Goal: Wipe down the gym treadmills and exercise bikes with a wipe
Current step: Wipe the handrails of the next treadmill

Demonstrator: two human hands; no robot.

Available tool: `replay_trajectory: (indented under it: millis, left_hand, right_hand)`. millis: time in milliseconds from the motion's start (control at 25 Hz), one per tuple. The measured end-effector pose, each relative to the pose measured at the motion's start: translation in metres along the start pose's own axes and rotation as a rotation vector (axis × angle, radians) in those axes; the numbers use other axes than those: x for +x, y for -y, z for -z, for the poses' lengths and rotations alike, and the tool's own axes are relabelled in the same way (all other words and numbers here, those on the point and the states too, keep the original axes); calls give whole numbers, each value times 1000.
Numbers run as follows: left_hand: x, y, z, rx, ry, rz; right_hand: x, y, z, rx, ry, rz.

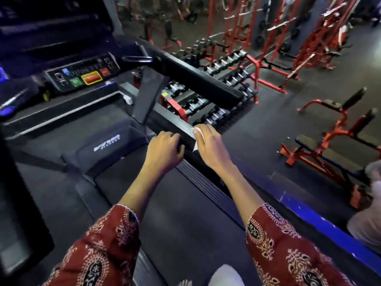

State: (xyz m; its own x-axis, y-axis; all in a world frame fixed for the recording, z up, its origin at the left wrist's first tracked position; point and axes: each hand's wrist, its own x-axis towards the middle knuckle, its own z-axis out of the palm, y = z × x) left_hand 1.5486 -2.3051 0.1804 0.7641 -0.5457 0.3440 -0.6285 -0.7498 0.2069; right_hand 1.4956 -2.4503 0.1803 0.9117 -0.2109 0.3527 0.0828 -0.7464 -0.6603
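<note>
Right now the right grip [208,141] has its fingers curled down over a thin white disposable wipe [199,132], pinning it against the black, flat-topped side rail of the treadmill [175,122]. Only a strip by the thumb and a pointed corner under the palm show. Just beside it, on its inner side, the left grip [165,146] curls its fingers over the same rail's edge and holds nothing else. Beyond both grips the rail runs up towards the dark console with green, yellow-edged and red buttons [82,75]. Below the wrists lies the black running belt [175,203]. The wipe looks light, limp and probably damp, so it would likely bunch or slip out if dragged by a corner. It is best kept spread beneath the fingers with the thumb trapping one edge. The rail looks rigid enough for firm pressure.
</note>
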Motion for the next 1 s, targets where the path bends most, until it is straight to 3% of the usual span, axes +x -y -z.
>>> replay_trajectory:
  millis: [120,560,1000]
  left_hand:
    - [20,3,4,29,-44,81]
    - [38,14,3,200,-162,625]
    - [48,172,20,369,-192,959]
  right_hand:
    - [41,-3,0,44,25,140]
    - [146,-20,-53,282,357,493]
    - [240,73,-218,442,633,718]
